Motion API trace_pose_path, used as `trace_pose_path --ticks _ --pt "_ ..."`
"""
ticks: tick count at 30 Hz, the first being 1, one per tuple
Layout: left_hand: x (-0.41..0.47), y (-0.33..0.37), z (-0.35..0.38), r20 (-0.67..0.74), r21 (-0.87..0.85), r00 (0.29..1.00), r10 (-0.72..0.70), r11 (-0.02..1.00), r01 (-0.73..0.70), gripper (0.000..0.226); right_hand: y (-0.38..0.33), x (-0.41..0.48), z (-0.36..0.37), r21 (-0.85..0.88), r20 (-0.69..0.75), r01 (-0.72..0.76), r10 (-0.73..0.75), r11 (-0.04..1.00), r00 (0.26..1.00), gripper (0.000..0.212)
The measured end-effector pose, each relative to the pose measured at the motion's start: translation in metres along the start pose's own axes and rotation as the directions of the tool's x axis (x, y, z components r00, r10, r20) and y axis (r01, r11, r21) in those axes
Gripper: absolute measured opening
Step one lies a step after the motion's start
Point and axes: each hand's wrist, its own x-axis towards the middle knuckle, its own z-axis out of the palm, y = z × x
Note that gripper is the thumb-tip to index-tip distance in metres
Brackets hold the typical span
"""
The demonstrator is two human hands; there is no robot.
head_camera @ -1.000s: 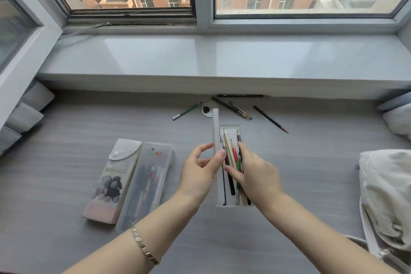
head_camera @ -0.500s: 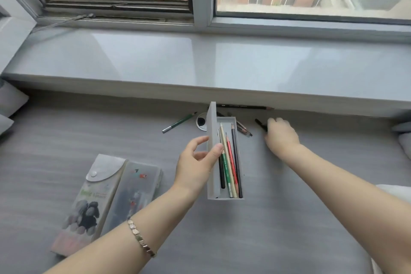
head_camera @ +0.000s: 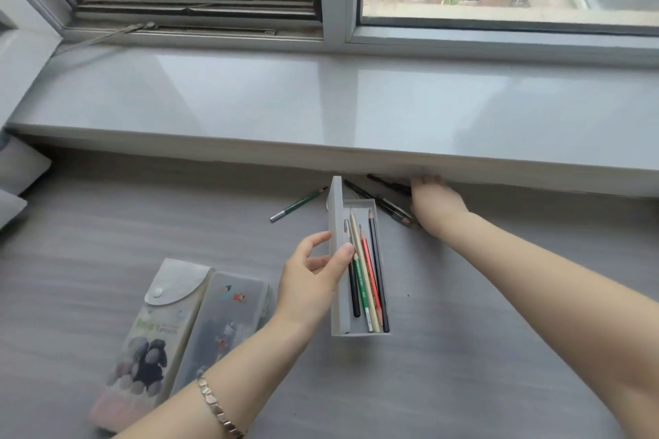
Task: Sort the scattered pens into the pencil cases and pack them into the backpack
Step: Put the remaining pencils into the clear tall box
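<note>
At about eight o'clock in the view, two closed pencil cases lie side by side on the grey surface (head_camera: pixel 107 224). One is a flap case (head_camera: pixel 157 328) with a snap and the other a translucent case (head_camera: pixel 228 321). They seem parked out of the way while a third case is filled.

Near the centre, the left hand (head_camera: pixel 310 274) pinches the raised lid (head_camera: pixel 336 221) of the open grey case (head_camera: pixel 360 334). The thumb is on the lid's inner face and the fingers are curled behind it. The grip probably props the lid upright so the tray is open for the next pen.

A green pen (head_camera: pixel 297 205) lies loose at eleven o'clock from that hand, apart from the case. Inside the tray, a row of sorted pencils (head_camera: pixel 367 278) lies lengthwise, tips toward twelve o'clock, so more should fit alongside.

At one o'clock from the tray, a few dark pencils (head_camera: pixel 394 211) lie scattered. One black pencil (head_camera: pixel 388 183) is tucked close under the overhanging windowsill (head_camera: pixel 321 110). The right hand (head_camera: pixel 433 203) reaches there, palm down, at the end of that pencil. Its fingertips are hidden under the sill's edge, so I cannot tell whether they grip anything.

The sorting looks partly done, since several pens remain loose. The backpack is not in view.
</note>
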Motion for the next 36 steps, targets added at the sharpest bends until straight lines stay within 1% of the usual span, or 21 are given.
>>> trace_pose_path --ticks 4,5,7,8,9,10,11,12,14,16,18,20,22,23,25,27,29,31,33,34,36 --pt "-0.005 0.0 -0.003 0.012 0.004 1.0 0.009 1.0 -0.009 0.039 0.009 -0.021 0.003 0.13 0.115 0.004 -0.02 0.992 0.993 0.024" --pt "-0.007 -0.001 -0.004 0.015 0.003 1.0 0.011 1.0 -0.011 0.039 0.013 -0.032 0.002 0.192 0.117 -0.005 -0.018 0.981 0.993 0.027" --pt "-0.014 -0.004 -0.006 0.025 0.002 1.0 0.009 1.0 -0.009 0.039 0.016 -0.06 0.0 0.346 0.101 -0.016 -0.02 0.938 0.995 0.054" --pt "-0.017 -0.006 -0.007 0.03 -0.001 1.0 0.009 1.0 -0.009 0.039 0.016 -0.077 -0.002 0.424 0.074 0.007 -0.042 0.905 0.996 0.066" --pt "-0.021 -0.008 -0.007 0.032 -0.006 0.999 0.008 1.0 -0.007 0.039 0.015 -0.095 -0.005 0.495 0.042 0.038 -0.067 0.868 0.997 0.072" --pt "-0.024 -0.009 -0.007 0.032 -0.008 0.999 0.007 1.0 -0.007 0.039 0.015 -0.111 -0.007 0.56 0.026 0.049 -0.076 0.827 0.997 0.072" --pt "-0.027 -0.01 -0.007 0.031 -0.009 0.999 0.006 1.0 -0.006 0.039 0.014 -0.127 -0.009 0.633 0.028 0.045 -0.081 0.773 0.996 0.067" --pt "-0.031 -0.012 -0.007 0.035 -0.006 0.999 0.004 1.0 -0.004 0.039 0.013 -0.142 -0.01 0.721 0.051 0.011 -0.07 0.693 0.996 0.058" --pt "-0.042 -0.016 -0.006 0.053 0.002 0.999 0.006 1.0 -0.006 0.038 0.012 -0.165 -0.009 0.873 0.148 -0.124 -0.013 0.472 0.989 0.04" --pt "-0.048 -0.021 -0.006 0.073 0.006 0.997 0.002 1.0 -0.003 0.038 0.009 -0.179 -0.009 0.936 0.246 -0.243 0.023 0.256 0.969 0.036" --pt "-0.058 -0.025 -0.005 0.093 0.023 0.996 -0.004 1.0 0.002 0.036 0.005 -0.193 -0.009 0.942 0.327 -0.329 0.034 0.065 0.944 0.033" --pt "-0.062 -0.029 -0.005 0.105 0.039 0.994 -0.009 0.999 0.005 0.036 0.004 -0.197 -0.008 0.897 0.434 -0.433 -0.007 -0.084 0.901 0.032" --pt "-0.07 -0.033 -0.006 0.119 0.065 0.993 -0.004 0.998 -0.004 0.038 0.005 -0.208 -0.009 0.831 0.518 -0.527 -0.1 -0.176 0.85 0.027" --pt "-0.073 -0.035 -0.007 0.123 0.075 0.992 0.0 0.997 -0.009 0.039 0.006 -0.212 -0.013 0.82 0.516 -0.539 -0.158 -0.194 0.842 0.022" --pt "-0.079 -0.037 -0.009 0.13 0.084 0.992 0.005 0.996 -0.016 0.038 0.009 -0.22 -0.02 0.86 0.452 -0.487 -0.215 -0.153 0.866 0.012" --pt "-0.083 -0.038 -0.009 0.139 0.089 0.99 0.008 0.996 -0.021 0.037 0.006 -0.224 -0.027 0.915 0.382 -0.401 -0.208 -0.053 0.9 0.02" --pt "-0.087 -0.037 -0.009 0.153 0.096 0.988 0.015 0.995 -0.03 0.034 0.0 -0.225 -0.033 0.927 0.375 -0.371 -0.162 0.056 0.913 0.024" --pt "-0.091 -0.036 -0.007 0.172 0.095 0.985 0.027 0.994 -0.044 0.035 -0.008 -0.225 -0.034 0.919 0.365 -0.336 -0.125 0.204 0.922 0.027" --pt "-0.096 -0.036 -0.006 0.185 0.094 0.981 0.05 0.993 -0.068 0.036 -0.018 -0.225 -0.03 0.892 0.308 -0.259 -0.08 0.37 0.948 0.034" --pt "-0.098 -0.035 -0.005 0.194 0.09 0.979 0.061 0.993 -0.08 0.035 -0.023 -0.224 -0.026 0.885 0.265 -0.221 -0.053 0.41 0.963 0.037" --pt "-0.1 -0.034 -0.006 0.208 0.077 0.975 0.077 0.993 -0.094 0.032 -0.034 -0.224 -0.02 0.894 0.196 -0.183 0.01 0.408 0.981 0.036"
